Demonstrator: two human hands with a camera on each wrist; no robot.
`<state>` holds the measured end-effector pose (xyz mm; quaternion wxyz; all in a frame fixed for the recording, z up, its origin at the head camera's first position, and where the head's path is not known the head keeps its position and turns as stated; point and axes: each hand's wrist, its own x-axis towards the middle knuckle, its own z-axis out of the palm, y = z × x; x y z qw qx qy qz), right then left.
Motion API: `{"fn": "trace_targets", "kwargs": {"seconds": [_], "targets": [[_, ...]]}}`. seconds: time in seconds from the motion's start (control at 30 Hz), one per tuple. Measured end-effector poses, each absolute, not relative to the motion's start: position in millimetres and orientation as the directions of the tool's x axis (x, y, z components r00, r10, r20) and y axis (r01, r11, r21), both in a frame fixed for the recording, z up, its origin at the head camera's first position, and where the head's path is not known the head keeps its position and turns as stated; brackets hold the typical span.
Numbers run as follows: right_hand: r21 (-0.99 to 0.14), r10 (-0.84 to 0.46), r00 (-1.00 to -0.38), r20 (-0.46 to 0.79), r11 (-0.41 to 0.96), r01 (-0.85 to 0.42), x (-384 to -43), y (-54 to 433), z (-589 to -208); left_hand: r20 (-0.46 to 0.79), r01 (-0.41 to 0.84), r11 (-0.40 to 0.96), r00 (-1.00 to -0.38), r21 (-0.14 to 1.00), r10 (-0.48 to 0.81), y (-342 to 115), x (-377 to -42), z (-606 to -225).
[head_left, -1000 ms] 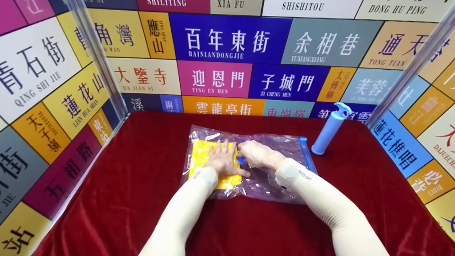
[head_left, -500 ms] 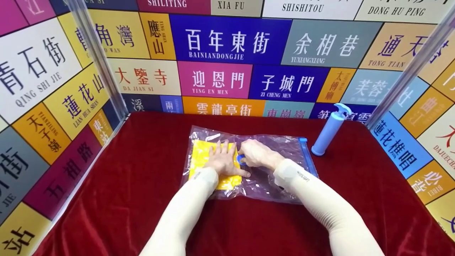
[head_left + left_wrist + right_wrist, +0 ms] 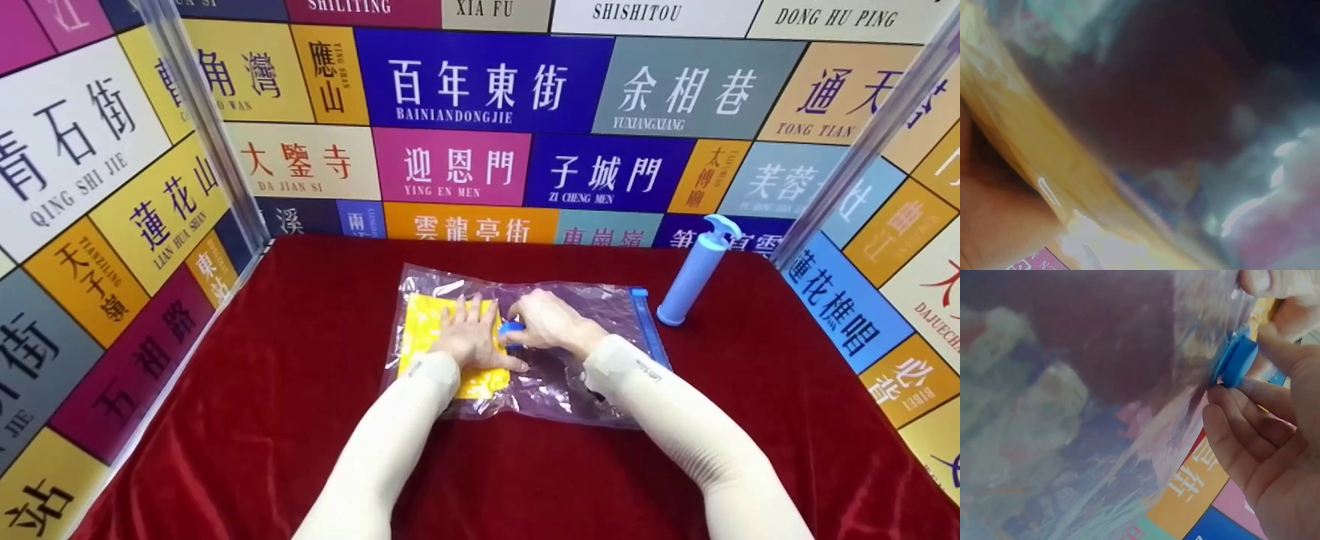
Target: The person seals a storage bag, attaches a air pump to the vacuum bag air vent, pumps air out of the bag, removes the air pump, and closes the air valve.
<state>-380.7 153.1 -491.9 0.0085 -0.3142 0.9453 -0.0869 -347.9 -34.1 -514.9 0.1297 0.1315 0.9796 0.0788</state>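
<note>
A clear vacuum storage bag (image 3: 570, 382) lies flat with a folded yellow cloth (image 3: 424, 322) inside its left half. My left hand (image 3: 471, 334) rests on the cloth through the plastic, fingers spread. Just right of the cloth, my right hand (image 3: 546, 319) pinches the blue valve cap (image 3: 511, 332) on the bag. In the right wrist view, the thumb and fingers close round the valve cap (image 3: 1239, 363), with the other fingers loosely bent below it. The left wrist view is blurred, showing the yellow cloth (image 3: 1044, 140) beside part of the hand.
A light blue hand pump (image 3: 690, 277) stands upright at the back right, beyond the bag's blue zip edge (image 3: 649, 326). Dark red velvet (image 3: 315, 337) covers the table. Panels with printed signs (image 3: 480, 82) wall in the back and both sides.
My right hand turns a little at the blue valve cap, its fingers shifting round it, and more of the cap shows than a second ago. My left hand stays put.
</note>
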Motion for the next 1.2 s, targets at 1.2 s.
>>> {"fn": "trace_targets", "kwargs": {"seconds": [1.2], "targets": [[-0.223,-0.585,-0.807,0.079,0.779,-0.587,-377.4,161.7,-496.6,-0.243,0.234,0.951,-0.929,0.203,0.28,-32.2,-351.3,-518.8]]}}
